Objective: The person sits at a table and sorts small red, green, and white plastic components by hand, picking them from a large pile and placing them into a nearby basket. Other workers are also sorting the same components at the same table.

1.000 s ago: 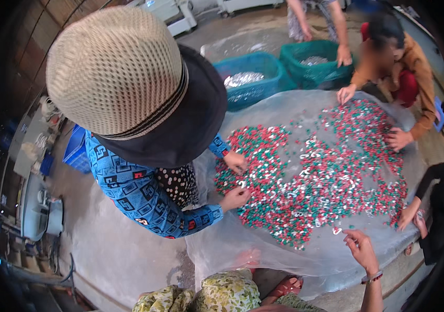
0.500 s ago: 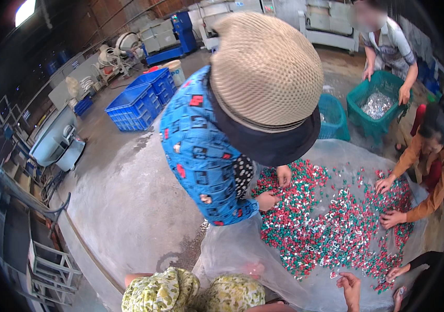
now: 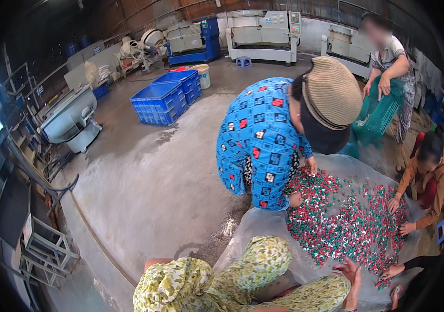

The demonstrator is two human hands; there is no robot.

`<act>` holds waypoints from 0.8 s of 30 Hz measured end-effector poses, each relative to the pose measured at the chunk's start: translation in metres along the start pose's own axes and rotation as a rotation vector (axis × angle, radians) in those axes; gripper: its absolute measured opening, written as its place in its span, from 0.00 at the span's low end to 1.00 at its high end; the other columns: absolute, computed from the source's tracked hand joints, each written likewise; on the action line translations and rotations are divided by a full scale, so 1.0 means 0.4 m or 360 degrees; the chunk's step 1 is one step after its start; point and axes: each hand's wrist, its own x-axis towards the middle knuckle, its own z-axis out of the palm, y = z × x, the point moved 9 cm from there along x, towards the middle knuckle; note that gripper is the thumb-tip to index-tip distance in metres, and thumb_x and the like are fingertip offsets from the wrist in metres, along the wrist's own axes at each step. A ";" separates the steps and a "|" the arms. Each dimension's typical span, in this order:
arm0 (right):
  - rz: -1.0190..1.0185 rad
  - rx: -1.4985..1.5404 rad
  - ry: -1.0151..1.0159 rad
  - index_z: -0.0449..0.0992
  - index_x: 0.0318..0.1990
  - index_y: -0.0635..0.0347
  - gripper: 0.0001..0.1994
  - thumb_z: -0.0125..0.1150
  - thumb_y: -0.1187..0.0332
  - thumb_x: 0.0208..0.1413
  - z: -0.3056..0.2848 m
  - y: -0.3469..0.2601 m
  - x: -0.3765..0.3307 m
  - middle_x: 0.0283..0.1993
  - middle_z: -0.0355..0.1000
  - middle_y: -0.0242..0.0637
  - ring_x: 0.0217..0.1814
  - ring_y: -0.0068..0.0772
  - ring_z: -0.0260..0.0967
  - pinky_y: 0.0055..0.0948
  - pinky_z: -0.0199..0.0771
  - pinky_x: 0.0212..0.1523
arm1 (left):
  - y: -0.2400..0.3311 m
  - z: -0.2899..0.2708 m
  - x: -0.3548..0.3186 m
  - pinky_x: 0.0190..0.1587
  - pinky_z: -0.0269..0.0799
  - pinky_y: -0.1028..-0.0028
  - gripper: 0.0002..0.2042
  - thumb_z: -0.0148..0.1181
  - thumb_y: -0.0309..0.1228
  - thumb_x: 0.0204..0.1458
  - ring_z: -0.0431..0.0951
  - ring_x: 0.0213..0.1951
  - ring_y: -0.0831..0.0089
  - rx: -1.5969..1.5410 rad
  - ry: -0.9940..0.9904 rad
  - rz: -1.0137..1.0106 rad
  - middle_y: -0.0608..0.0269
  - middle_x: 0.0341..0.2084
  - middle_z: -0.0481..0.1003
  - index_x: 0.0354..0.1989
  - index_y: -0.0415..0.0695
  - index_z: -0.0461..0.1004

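- At the lower right of the view, small red, green and white pieces (image 3: 331,218) lie loosely mixed over a clear plastic sheet (image 3: 301,268) spread low down; a few white ones near its close edge look ring-like or hooked.
- The person's right hand (image 3: 349,273) is just beside that close edge, palm open, fingers spread and a little bent, with nothing visible in its grasp; whether the fingertips touch a piece or the sheet, I cannot tell.
- The left hand is out of view, so its state cannot be told.
- Across the sheet, a co-worker in a blue patterned shirt (image 3: 258,151) and another in orange sleeves (image 3: 433,218) have their hands at the pieces; a dark sleeve (image 3: 424,261) comes in from the right.
- Behind them, a standing co-worker holds a green basket (image 3: 383,112) tilted.
- The step in hand looks like working through the loose pieces with bare fingers; spreading or picking out, this view does not settle.
- For the right hand, a next move would call for lowering the fingertips and closing thumb and finger lightly on single pieces, since a full grasp would likely gather several colours together.
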 end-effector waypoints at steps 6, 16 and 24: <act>0.0474 0.0040 -0.0311 0.71 0.53 0.61 0.27 0.40 0.46 0.64 0.246 -0.042 -0.132 0.44 0.74 0.44 0.48 0.35 0.70 0.35 0.69 0.51 | -0.165 0.084 -0.016 0.40 0.73 0.58 0.17 0.56 0.39 0.53 0.77 0.39 0.54 0.0181 -0.0384 -0.0116 0.48 0.33 0.76 0.46 0.41 0.73; 0.0561 -0.0444 -0.0204 0.72 0.53 0.61 0.26 0.43 0.47 0.63 0.235 -0.094 -0.235 0.46 0.74 0.43 0.49 0.33 0.70 0.34 0.68 0.52 | 0.328 -0.298 0.001 0.43 0.73 0.58 0.20 0.59 0.41 0.51 0.77 0.41 0.50 0.0320 0.0277 0.0990 0.44 0.34 0.78 0.50 0.43 0.74; 0.0764 -0.0690 -0.0399 0.72 0.53 0.61 0.25 0.46 0.49 0.63 0.196 -0.071 -0.162 0.47 0.75 0.42 0.50 0.32 0.70 0.33 0.68 0.52 | 0.574 -0.697 -0.247 0.49 0.68 0.58 0.21 0.55 0.41 0.56 0.74 0.47 0.48 0.0203 0.0638 0.1229 0.45 0.44 0.75 0.54 0.42 0.70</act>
